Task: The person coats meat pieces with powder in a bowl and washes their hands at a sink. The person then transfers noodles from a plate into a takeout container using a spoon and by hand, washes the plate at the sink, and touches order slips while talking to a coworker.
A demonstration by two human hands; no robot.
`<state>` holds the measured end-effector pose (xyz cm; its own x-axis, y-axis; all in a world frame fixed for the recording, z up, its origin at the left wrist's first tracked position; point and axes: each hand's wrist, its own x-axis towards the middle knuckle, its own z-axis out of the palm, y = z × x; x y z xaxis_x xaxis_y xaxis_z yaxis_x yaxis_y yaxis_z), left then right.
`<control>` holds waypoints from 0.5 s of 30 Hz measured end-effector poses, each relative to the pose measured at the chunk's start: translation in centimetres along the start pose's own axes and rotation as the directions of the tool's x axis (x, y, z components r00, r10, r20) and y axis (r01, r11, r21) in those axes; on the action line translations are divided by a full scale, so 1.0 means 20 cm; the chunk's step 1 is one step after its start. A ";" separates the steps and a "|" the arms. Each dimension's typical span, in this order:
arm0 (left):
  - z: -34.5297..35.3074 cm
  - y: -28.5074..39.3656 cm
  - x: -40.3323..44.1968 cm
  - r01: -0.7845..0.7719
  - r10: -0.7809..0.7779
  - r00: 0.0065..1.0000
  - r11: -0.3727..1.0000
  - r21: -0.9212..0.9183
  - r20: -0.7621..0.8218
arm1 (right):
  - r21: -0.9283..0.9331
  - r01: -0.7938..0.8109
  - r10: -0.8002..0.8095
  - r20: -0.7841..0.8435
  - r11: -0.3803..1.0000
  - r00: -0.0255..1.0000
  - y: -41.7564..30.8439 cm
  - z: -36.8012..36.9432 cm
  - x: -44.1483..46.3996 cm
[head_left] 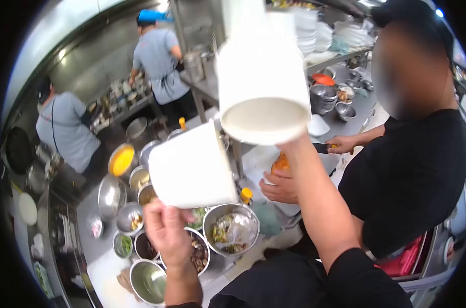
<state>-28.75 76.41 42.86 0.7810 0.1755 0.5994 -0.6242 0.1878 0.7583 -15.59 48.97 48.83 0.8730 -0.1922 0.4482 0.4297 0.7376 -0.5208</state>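
Observation:
My left hand [166, 226] grips the lower edge of a white plastic container [192, 169], which is tilted on its side above the bowls. My right hand [293, 145] is raised, mostly hidden behind a tall stack of white containers [263, 72]. The stack is held up with an open mouth facing me, and its upper part is blurred. Below my left hand are a metal bowl of mushroom-like pieces [199, 254] and a bowl with greens and plastic wrap [233, 231].
To my right a person in black [407, 174] holds a knife [322, 148] and an orange food piece [280, 164]. Two people in grey shirts [158, 59] work at the back. A bowl of yellow liquid [122, 160] and an empty-looking pot [148, 282] stand on the counter.

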 end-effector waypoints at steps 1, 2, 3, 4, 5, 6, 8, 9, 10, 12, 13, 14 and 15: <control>0.01 -0.05 -0.08 0.104 -0.102 0.994 0.994 0.045 -0.046 | 0.122 -0.146 0.150 -0.027 0.982 0.988 0.02 -0.06 -0.16; -0.01 -0.08 -0.12 0.201 -0.200 0.979 0.979 0.022 -0.046 | 0.183 -0.285 0.282 0.043 0.941 0.958 0.03 -0.03 -0.29; -0.03 -0.12 -0.12 0.278 -0.278 0.960 0.961 -0.003 -0.031 | 0.145 -0.403 0.421 -0.117 0.903 0.900 0.07 -0.03 -0.36; -0.06 -0.13 -0.10 0.272 -0.271 0.962 0.962 0.034 -0.032 | 0.094 -0.426 0.436 -0.134 0.900 0.890 0.13 -0.08 -0.39; -0.08 -0.13 -0.09 0.259 -0.259 0.966 0.963 0.070 -0.021 | 0.042 -0.438 0.439 -0.150 0.898 0.886 0.19 -0.14 -0.41; -0.08 -0.11 -0.07 0.281 -0.279 0.960 0.952 0.125 -0.032 | -0.018 -0.455 0.448 -0.134 0.890 0.884 0.24 -0.20 -0.41; -0.12 -0.12 -0.07 0.222 -0.228 0.974 0.950 0.218 0.002 | -0.136 -0.470 0.409 -0.326 0.872 0.852 0.32 -0.22 -0.43; -0.13 -0.12 -0.05 0.187 -0.200 0.980 0.947 0.261 0.023 | -0.194 -0.479 0.371 -0.414 0.856 0.831 0.33 -0.22 -0.43; -0.15 -0.12 -0.04 0.199 -0.198 0.980 0.940 0.278 -0.031 | -0.097 -0.450 0.379 -0.402 0.888 0.834 0.31 -0.17 -0.39; -0.20 -0.12 -0.02 0.139 -0.128 0.990 0.963 0.233 -0.061 | -0.029 -0.354 0.312 -0.408 0.935 0.858 0.21 -0.09 -0.33; -0.22 -0.11 0.00 0.103 -0.090 0.993 0.972 0.212 -0.070 | 0.012 -0.314 0.290 -0.422 0.949 0.859 0.17 -0.08 -0.31; -0.25 -0.09 0.01 0.108 -0.095 0.994 0.957 0.270 -0.061 | -0.046 -0.297 0.237 -0.491 0.954 0.838 0.13 -0.11 -0.25; -0.30 -0.07 0.03 0.058 -0.077 0.997 0.908 0.415 0.030 | -0.047 -0.320 0.264 -0.464 0.946 0.846 0.07 -0.14 -0.26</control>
<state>-27.58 82.03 40.59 0.8272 0.1315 0.5463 -0.5129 -0.2200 0.8298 -18.80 49.18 43.69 0.9585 -0.2686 -0.0954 0.1376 0.7292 -0.6703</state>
